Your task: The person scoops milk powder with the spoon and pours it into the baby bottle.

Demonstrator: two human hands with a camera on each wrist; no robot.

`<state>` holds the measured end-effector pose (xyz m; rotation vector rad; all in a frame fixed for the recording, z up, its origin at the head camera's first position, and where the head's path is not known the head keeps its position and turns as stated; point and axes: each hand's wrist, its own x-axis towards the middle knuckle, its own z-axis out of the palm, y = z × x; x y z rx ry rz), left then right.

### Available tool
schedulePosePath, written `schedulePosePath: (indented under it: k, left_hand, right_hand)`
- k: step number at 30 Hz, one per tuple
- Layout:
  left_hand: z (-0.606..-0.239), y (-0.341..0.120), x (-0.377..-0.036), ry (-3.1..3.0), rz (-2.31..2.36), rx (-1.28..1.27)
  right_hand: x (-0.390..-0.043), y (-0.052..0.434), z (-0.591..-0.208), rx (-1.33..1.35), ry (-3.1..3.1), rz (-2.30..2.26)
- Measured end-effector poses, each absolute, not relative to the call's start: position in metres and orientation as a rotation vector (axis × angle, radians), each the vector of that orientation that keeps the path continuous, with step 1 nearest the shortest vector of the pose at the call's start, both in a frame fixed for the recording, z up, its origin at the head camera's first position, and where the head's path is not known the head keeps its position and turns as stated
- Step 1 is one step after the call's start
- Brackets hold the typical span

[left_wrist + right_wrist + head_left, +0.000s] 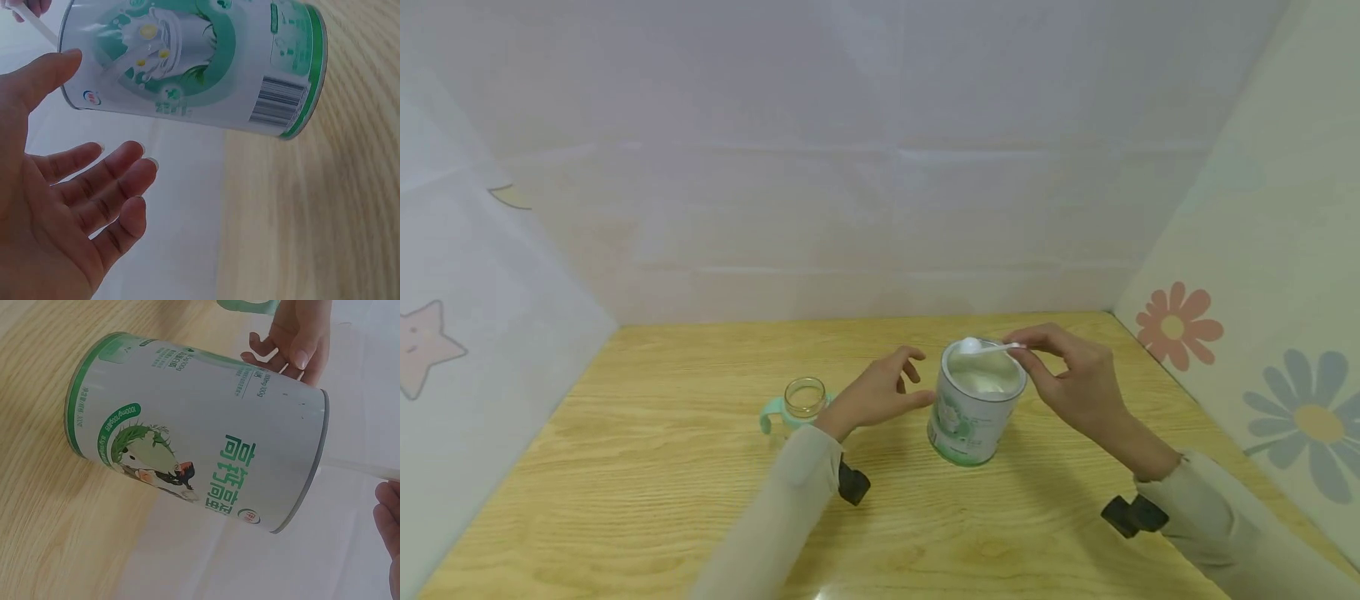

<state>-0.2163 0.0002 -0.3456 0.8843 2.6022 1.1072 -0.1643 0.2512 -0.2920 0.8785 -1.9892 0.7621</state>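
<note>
An open white and green milk powder can (973, 408) stands on the wooden table (625, 467), with white powder showing inside. My right hand (1067, 379) pinches the handle of a white scoop (992, 347) whose heaped bowl hovers over the can's far rim. The left hand (887, 387) is beside the can on its left, fingers spread and relaxed, thumb close to the can wall (187, 62). The right wrist view shows the can (200, 431), the scoop handle (356, 465) and the left hand (294, 337) behind it.
A small glass baby bottle with mint handles (803, 400), lid off, stands left of my left hand. Panels printed with a star (422, 346) and flowers (1176, 325) wall in the table on three sides.
</note>
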Motion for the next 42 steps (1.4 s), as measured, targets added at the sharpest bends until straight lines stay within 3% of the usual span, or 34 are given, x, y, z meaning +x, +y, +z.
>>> schedulePosePath:
  k: [13, 42]
  left_hand:
    - [-0.369, 0.017, -0.214, 2.410, 1.396, 0.791]
    - [-0.393, 0.043, -0.208, 2.266, 1.670, 0.866]
  right_hand:
    - [-0.166, 0.257, -0.294, 0.831, -2.010, 0.789]
    - [-0.176, 0.263, -0.312, 0.799, -2.075, 0.715]
